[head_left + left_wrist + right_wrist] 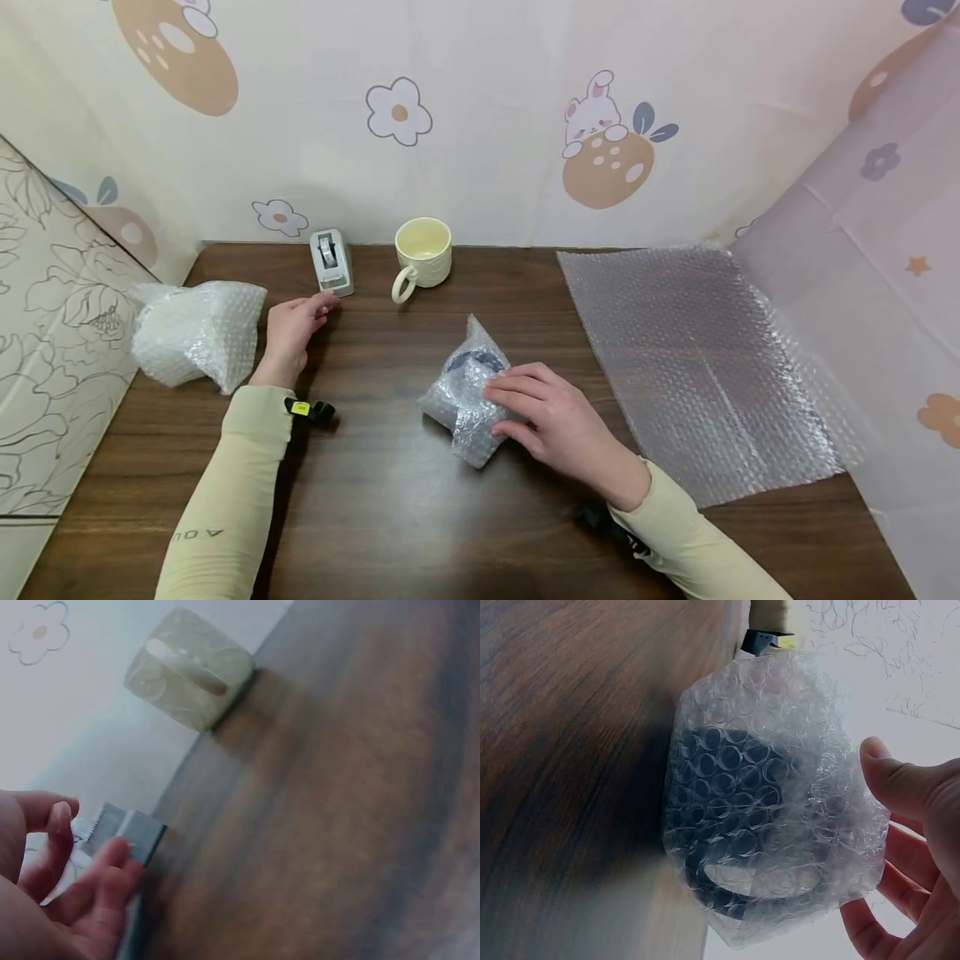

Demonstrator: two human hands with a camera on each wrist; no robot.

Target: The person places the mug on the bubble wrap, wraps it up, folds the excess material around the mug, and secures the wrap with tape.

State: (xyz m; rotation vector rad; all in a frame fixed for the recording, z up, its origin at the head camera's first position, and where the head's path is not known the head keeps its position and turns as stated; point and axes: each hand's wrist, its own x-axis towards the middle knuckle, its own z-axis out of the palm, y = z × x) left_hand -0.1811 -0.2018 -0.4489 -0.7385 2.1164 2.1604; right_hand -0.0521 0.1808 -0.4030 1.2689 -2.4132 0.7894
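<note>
Bundle (pixel 459 408): here it sits, mid-table, something dark inside the wrap, a loose corner poking up on the far side; with little seen to fasten it, those folds could spring apart.
Right hand (pixel 551 417): spread wide, resting on the bundle's right side; press too lightly and the wrap may lift, too hard and the whole thing could skid left.
Left hand (pixel 291 333): thumb and finger in a narrow pinch beside the cutter (pixel 96 823); whether tape is between them, I cannot tell.
Dispenser (pixel 342 265): far left, just beyond those fingers; a sideways tug could drag or tip it, and the teeth might nick a fingertip.
Mug (pixel 433 271): unwrapped, right of the dispenser, handle pointing near; a wide swing of the left hand could catch that handle.
</note>
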